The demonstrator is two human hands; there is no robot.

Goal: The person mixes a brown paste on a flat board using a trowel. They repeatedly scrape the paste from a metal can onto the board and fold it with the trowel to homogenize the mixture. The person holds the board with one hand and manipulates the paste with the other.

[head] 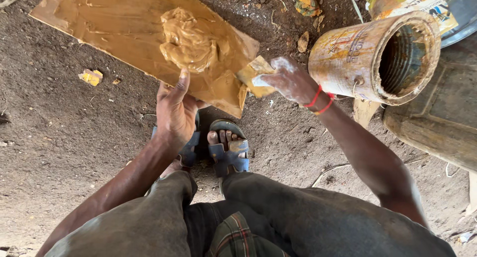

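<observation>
Left hand (175, 113): its fingers are closed on the near edge of the board (114, 23), thumb pressed flat on the smeared top face.
Board: a flat brown panel, tilted, held above the dirt ground (64, 137).
Putty (188, 42): a tan lump on the board, just beyond the left thumb tip.
Right hand (290, 82): its fingers pinch a small flat scraper (254, 75), whose edge touches the board's right corner.
Can (375, 55): a stained cylinder lying on its side, open mouth facing right, just beside the right wrist.
Sandals (228, 150): blue, below both hands.
</observation>
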